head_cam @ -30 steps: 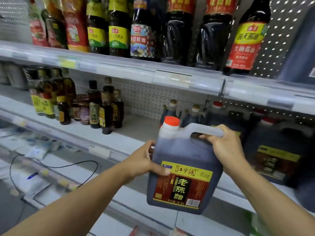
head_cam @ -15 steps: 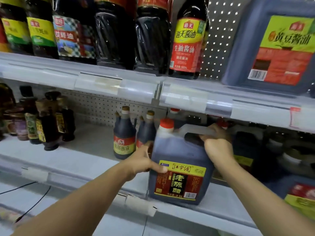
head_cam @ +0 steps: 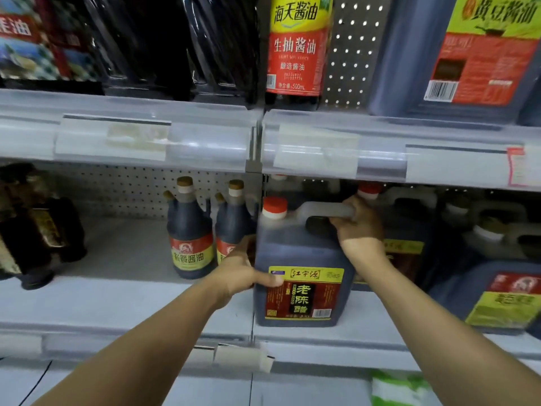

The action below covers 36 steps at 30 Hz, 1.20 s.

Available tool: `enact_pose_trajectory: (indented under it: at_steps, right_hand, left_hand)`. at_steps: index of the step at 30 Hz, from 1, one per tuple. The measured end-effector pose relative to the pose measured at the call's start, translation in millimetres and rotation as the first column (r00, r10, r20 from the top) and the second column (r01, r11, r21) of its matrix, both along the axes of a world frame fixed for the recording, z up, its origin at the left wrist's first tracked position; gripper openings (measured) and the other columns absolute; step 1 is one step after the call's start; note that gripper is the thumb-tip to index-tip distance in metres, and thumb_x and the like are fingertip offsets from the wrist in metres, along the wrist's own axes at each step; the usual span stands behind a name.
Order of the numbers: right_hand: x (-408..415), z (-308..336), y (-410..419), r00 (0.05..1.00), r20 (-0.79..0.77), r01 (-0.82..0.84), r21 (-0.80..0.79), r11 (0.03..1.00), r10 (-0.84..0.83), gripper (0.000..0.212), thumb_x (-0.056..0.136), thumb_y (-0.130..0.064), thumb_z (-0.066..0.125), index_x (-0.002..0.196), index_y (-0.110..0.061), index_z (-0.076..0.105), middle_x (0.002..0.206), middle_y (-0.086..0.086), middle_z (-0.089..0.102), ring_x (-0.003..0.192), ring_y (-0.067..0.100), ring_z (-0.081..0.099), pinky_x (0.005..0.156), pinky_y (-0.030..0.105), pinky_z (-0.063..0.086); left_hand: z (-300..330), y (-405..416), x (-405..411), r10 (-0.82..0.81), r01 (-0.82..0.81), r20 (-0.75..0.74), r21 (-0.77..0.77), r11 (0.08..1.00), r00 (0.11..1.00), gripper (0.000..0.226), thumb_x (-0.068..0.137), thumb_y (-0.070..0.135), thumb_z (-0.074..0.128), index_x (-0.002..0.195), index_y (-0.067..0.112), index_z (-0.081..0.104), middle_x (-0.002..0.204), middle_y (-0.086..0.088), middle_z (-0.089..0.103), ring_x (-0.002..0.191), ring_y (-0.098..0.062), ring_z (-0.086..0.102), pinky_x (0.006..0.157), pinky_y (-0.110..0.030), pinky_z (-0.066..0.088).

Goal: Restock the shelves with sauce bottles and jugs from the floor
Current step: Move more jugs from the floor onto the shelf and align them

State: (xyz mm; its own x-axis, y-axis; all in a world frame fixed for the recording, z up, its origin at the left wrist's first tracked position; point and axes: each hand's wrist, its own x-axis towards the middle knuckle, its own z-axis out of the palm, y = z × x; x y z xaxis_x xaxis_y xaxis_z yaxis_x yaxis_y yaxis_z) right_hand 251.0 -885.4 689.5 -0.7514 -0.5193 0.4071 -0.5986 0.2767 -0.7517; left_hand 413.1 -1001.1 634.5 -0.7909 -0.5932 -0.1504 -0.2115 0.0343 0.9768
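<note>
- A dark vinegar jug [head_cam: 298, 276] with a red cap and a yellow-and-red label stands at the front edge of the middle shelf [head_cam: 123, 303], its base seemingly down on the shelf board, both hands on it.
- Progress, as a judgement: this jug looks nearly placed; what remains is sliding it back into line and letting go. The floor is out of view, so how much stock is left there cannot be told.
- The right hand [head_cam: 358, 227] reaches forward under the upper shelf rail [head_cam: 380, 148], its fingers curled round the jug's pale top handle; the fingertips are hidden behind the handle.
- The left hand [head_cam: 243, 276] steadies the jug's left side, thumb lying flat across the top corner of the label; the other fingers wrap round the far side and cannot be seen clearly.
- Just beyond the left fingers stand two small sauce bottles [head_cam: 191, 235], close to the jug's left wall.
- Behind and to the right of the right-hand fingers sit more jugs [head_cam: 497, 300] of similar kind, already shelved.
- Both forearms stretch forward, roughly level, wrists straight.
</note>
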Motion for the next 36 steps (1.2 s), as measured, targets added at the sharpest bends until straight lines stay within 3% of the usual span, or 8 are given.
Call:
enact_pose_trajectory:
  at_steps: [3, 6, 10, 12, 16, 20, 30, 36]
  right_hand:
    - [6.2, -4.3, 4.7, 0.991, 0.135, -0.003, -0.067, 0.998, 0.012, 0.025, 0.090, -0.012, 0.058, 0.113, -0.004, 0.054, 0.111, 0.014, 0.060, 0.106, 0.029, 0.055, 0.079, 0.022, 0.035]
    - [17.5, -22.6, 25.0, 0.916, 0.396, -0.023, -0.106, 0.994, 0.063, 0.045, 0.094, -0.030, 0.054, 0.136, -0.022, 0.040, 0.124, -0.002, 0.051, 0.118, 0.021, 0.048, 0.101, 0.036, 0.039]
    - [31.9, -65.3, 59.9, 0.825, 0.547, -0.180, 0.021, 0.983, 0.140, 0.052, 0.088, -0.022, 0.063, 0.133, -0.024, 0.036, 0.133, -0.001, 0.054, 0.122, 0.019, 0.051, 0.105, 0.046, 0.041]
    - [43.3, -82.4, 66.4, 0.845, 0.524, -0.201, 0.137, 0.970, 0.101, 0.060, 0.087, -0.005, 0.062, 0.133, -0.028, 0.030, 0.132, -0.001, 0.055, 0.119, 0.017, 0.052, 0.104, 0.042, 0.042]
    - [52.8, -96.5, 55.8, 0.910, 0.415, -0.099, 0.282, 0.954, -0.028, 0.079, 0.091, -0.006, 0.057, 0.146, -0.021, 0.002, 0.135, 0.005, 0.051, 0.123, 0.024, 0.050, 0.101, 0.036, 0.041]
    - [49.5, -99.0, 43.9, 0.917, 0.394, -0.071, 0.300, 0.951, -0.056, 0.079, 0.093, -0.006, 0.053, 0.146, -0.020, -0.004, 0.139, 0.006, 0.046, 0.127, 0.025, 0.046, 0.102, 0.035, 0.040]
    - [18.7, -105.6, 18.9, 0.945, 0.297, -0.004, 0.432, 0.902, -0.138, 0.046, 0.094, -0.014, 0.053, 0.130, -0.009, 0.025, 0.137, 0.014, 0.042, 0.124, 0.033, 0.047, 0.100, 0.040, 0.041]
    - [5.3, -104.0, 12.5, 0.964, 0.211, 0.023, 0.537, 0.843, -0.161, 0.046, 0.095, -0.020, 0.052, 0.133, -0.004, 0.031, 0.131, 0.017, 0.046, 0.117, 0.035, 0.052, 0.093, 0.039, 0.045]
  left_hand:
    - [-8.9, 6.0, 4.4, 0.052, -0.051, -0.045, 0.011, 0.999, 0.998, 0.069, 0.068, 0.006, 0.082, 0.121, 0.029, 0.043, 0.109, 0.004, 0.066, 0.095, -0.011, 0.064, 0.066, -0.022, 0.052]
    - [-22.7, 19.0, 11.0, 0.070, -0.071, -0.036, -0.007, 0.997, 0.997, 0.059, 0.075, 0.007, 0.076, 0.113, 0.029, 0.038, 0.107, 0.007, 0.062, 0.093, -0.008, 0.060, 0.076, -0.024, 0.052]
    - [-49.6, 31.6, 12.0, 0.119, -0.066, 0.158, -0.302, 0.951, 0.980, 0.062, 0.079, 0.017, 0.074, 0.123, 0.020, 0.031, 0.123, -0.003, 0.059, 0.110, -0.025, 0.058, 0.094, -0.038, 0.050]
    - [-57.5, 38.1, 11.5, 0.173, -0.089, 0.185, -0.392, 0.916, 0.967, 0.064, 0.077, 0.019, 0.075, 0.123, 0.019, 0.031, 0.121, -0.007, 0.062, 0.108, -0.029, 0.060, 0.092, -0.042, 0.050]
    - [-59.7, 40.4, 8.8, 0.223, -0.122, 0.173, -0.459, 0.880, 0.959, 0.064, 0.074, 0.022, 0.079, 0.120, 0.017, 0.034, 0.118, -0.007, 0.063, 0.106, -0.029, 0.061, 0.088, -0.038, 0.050]
    - [-60.7, 31.8, 1.3, 0.229, -0.117, 0.190, -0.469, 0.876, 0.955, 0.058, 0.075, 0.022, 0.078, 0.115, 0.014, 0.036, 0.118, -0.007, 0.063, 0.106, -0.028, 0.061, 0.087, -0.037, 0.050]
    - [-60.0, 8.9, -29.5, 0.246, -0.110, 0.241, -0.469, 0.876, 0.939, 0.051, 0.079, 0.026, 0.074, 0.121, 0.009, 0.050, 0.118, -0.006, 0.063, 0.104, -0.025, 0.061, 0.082, -0.025, 0.044]
    - [-64.7, -0.6, -43.8, 0.264, -0.092, 0.275, -0.510, 0.855, 0.925, 0.051, 0.080, 0.031, 0.074, 0.120, 0.005, 0.054, 0.116, -0.009, 0.065, 0.100, -0.027, 0.062, 0.082, -0.027, 0.047]
